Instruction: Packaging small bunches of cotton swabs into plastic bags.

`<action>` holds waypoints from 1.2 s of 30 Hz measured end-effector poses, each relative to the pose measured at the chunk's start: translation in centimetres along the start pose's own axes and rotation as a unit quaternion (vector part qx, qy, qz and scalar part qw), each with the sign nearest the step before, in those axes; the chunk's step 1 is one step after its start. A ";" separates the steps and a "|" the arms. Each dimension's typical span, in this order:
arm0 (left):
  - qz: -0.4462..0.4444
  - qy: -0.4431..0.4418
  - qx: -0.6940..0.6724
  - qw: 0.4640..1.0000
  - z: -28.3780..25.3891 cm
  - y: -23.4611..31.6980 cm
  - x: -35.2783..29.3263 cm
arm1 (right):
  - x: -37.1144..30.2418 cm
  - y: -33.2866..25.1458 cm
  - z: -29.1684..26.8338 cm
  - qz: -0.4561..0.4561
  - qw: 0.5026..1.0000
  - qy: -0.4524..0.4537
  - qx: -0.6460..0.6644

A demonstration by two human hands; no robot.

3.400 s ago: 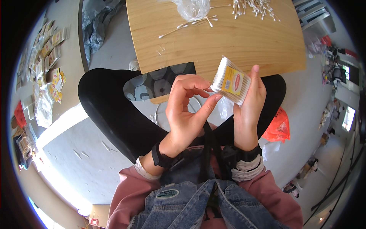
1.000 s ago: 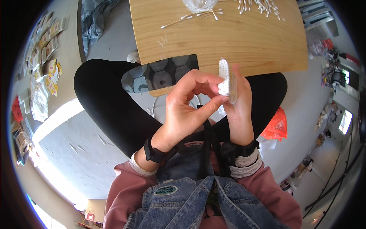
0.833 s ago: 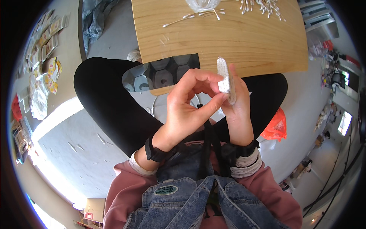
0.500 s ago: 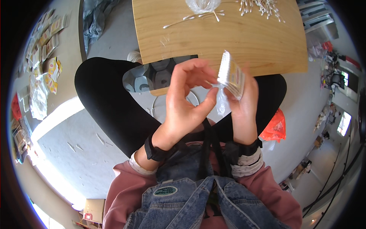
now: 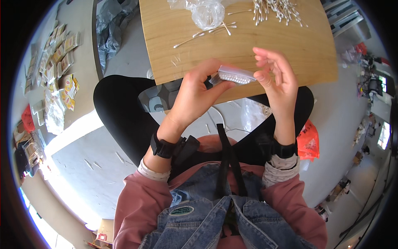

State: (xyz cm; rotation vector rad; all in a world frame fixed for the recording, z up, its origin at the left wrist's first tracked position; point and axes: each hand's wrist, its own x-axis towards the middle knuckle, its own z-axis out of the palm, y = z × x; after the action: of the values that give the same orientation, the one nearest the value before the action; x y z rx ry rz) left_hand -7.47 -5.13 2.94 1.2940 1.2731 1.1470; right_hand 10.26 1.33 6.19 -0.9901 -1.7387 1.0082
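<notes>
A small clear pack of cotton swabs hangs just above the near edge of the wooden table, its row of white tips facing me. My left hand pinches the pack's left end between thumb and fingers. At the other end is my right hand, open, fingers raised and apart. Its thumb comes right up to the pack's corner; whether it touches, I cannot tell. On the table lie a heap of loose cotton swabs, a crumpled clear plastic bag and a few single swabs.
Many filled swab packs lie at the far left, with yellow printed cards beside them. A red plastic bag rests on the floor by my right knee. Below the table is another clear bag. Stray swabs dot the floor.
The pack has passed from my right hand to my left and turned from upright to nearly level. My right hand has opened and come off it.
</notes>
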 end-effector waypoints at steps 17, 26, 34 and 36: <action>0.041 0.118 -0.009 0.992 2.6 1.0 -0.6 | -3.6 0.5 1.4 0.077 0.987 0.055 0.132; 0.109 0.133 0.042 0.984 2.7 1.2 -1.5 | -4.7 -1.0 0.3 0.093 0.990 0.045 0.098; 0.074 0.103 0.041 0.991 2.7 1.2 -0.8 | -5.1 0.2 -0.6 0.161 0.982 0.022 0.096; 0.023 0.096 0.004 0.995 2.1 0.6 -0.5 | -5.1 0.7 0.0 0.177 0.974 0.029 0.136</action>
State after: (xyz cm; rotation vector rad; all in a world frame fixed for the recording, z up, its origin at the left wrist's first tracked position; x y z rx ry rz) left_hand -5.31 -5.67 3.29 1.2470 1.3932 1.3262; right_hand 11.96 -3.10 4.08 -1.1592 -1.3547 1.3881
